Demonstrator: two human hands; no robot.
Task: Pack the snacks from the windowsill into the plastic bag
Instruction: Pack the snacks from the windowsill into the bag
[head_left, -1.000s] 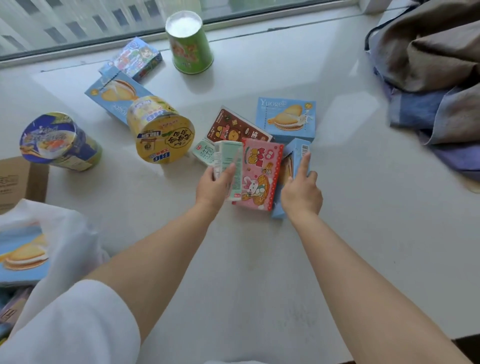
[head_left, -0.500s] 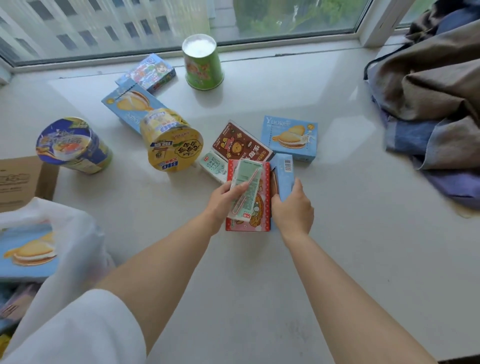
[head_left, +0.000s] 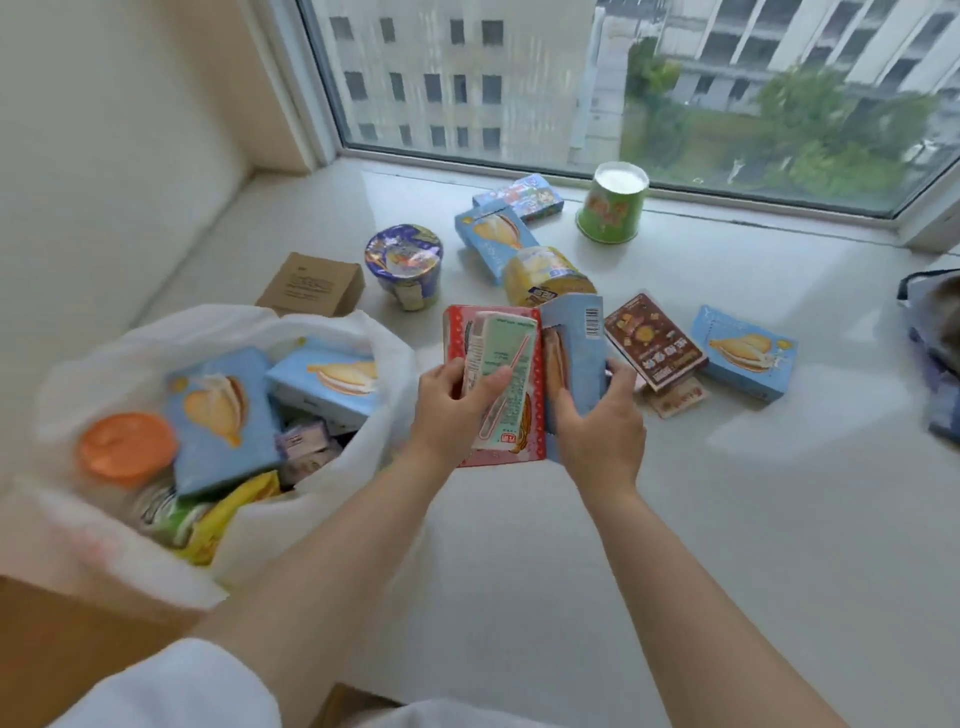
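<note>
Wore a white top of plain, soft-looking cloth, without print or marking where seen. Showed the left sleeve (head_left: 171, 686) as a broad, rounded fold at the lower left edge, loose in cut and ending high on the arm, with its hem slightly blurred. Showed a second strip of the same white cloth (head_left: 431, 717) along the bottom edge near the middle, cropped too closely to tell which part of the garment it was. Had both forearms bare from the sleeve down to the wrist. Had the left hand (head_left: 447, 410) and the right hand (head_left: 597, 441) bare as well, nails too blurred to judge.
</note>
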